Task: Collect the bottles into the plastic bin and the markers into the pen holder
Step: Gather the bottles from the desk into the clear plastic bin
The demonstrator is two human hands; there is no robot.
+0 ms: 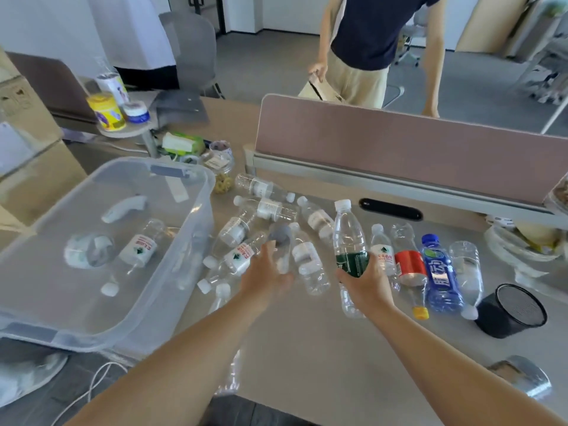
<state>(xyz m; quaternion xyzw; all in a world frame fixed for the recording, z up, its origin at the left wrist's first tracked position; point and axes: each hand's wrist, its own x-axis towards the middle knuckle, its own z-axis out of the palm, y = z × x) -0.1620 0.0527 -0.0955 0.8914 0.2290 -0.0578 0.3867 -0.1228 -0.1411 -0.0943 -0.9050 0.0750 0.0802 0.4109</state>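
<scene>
Red Chinese characters, too blurred to read, mark the white-labelled bottle [138,245] in the bin [196,216].

This is an open-plan office. A pale desk [307,348] carries a pink fabric divider screen [399,149] on a grey rail with a black cable slot [390,209] just before it, and a closed laptop [52,84] rests on the neighbouring desk. Grey carpet floor [270,63] runs back to swivel chairs [412,41], cardboard boxes [27,155] are stacked at the left, and a person in a dark shirt [368,29] stands beyond the screen.
</scene>
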